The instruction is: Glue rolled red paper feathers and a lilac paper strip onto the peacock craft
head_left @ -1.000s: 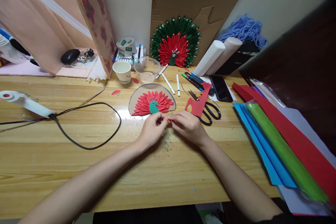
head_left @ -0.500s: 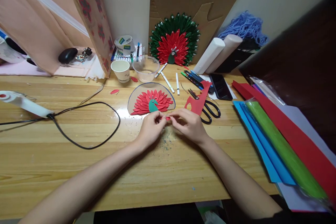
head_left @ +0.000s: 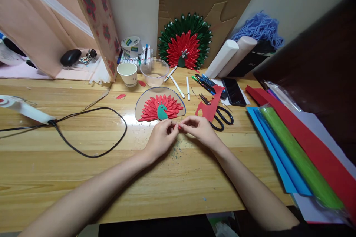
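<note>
Between the fingertips of my left hand (head_left: 161,137) and my right hand (head_left: 200,130) is a small red paper piece (head_left: 180,127), mostly hidden by the fingers. Both hands are closed in a pinch on it, just above the table. Right behind them lies a half-round cardboard piece (head_left: 140,104) with a blue edge line. It bears a peacock of red paper petals (head_left: 169,103) and a green body (head_left: 161,112). Black-handled scissors (head_left: 219,121) lie to the right of my right hand, partly under a red paper scrap (head_left: 209,109).
A glue gun (head_left: 26,109) lies at left, its black cord (head_left: 125,133) looped on the table. Behind stand a paper cup (head_left: 128,74), a clear bowl (head_left: 154,77) and a finished green-and-red peacock (head_left: 204,33). Markers, a phone (head_left: 234,92) and coloured sheets (head_left: 292,148) lie at right.
My right hand's fingers have shifted their pinch on the red paper piece, which has turned slightly. My left hand has moved very little.
</note>
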Motion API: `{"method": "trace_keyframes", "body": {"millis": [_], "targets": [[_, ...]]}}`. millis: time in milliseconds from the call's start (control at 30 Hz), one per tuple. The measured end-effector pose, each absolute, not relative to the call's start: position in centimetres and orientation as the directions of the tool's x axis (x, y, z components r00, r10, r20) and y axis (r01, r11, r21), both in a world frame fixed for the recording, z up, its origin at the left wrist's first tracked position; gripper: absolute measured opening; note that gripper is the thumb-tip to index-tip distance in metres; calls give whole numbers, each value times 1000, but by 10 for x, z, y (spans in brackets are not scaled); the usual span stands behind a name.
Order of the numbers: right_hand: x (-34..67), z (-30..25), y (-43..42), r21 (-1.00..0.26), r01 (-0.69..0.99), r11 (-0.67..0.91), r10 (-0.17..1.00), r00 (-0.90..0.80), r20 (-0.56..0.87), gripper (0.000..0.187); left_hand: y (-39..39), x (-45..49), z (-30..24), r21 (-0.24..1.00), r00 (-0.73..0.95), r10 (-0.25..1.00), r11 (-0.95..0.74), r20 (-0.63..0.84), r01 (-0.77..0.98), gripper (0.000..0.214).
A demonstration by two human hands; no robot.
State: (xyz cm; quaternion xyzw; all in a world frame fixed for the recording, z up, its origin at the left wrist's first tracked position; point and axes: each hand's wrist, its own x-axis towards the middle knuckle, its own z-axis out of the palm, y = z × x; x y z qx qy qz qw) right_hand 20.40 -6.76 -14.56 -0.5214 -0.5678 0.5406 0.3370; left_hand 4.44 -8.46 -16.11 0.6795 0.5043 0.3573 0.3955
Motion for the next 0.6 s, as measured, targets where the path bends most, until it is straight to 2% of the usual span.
{"method": "trace_keyframes", "body": {"millis": [300,600], "targets": [[207,-149,-68,-954,277,-116,963,-204,-176,19,-84,45,-165,890,217,975,-141,49,433,21],[210,-151,-66,-971,219,-98,971,-191,-141,24,-84,44,-167,905,157,987,-101,39,412,20]]}}
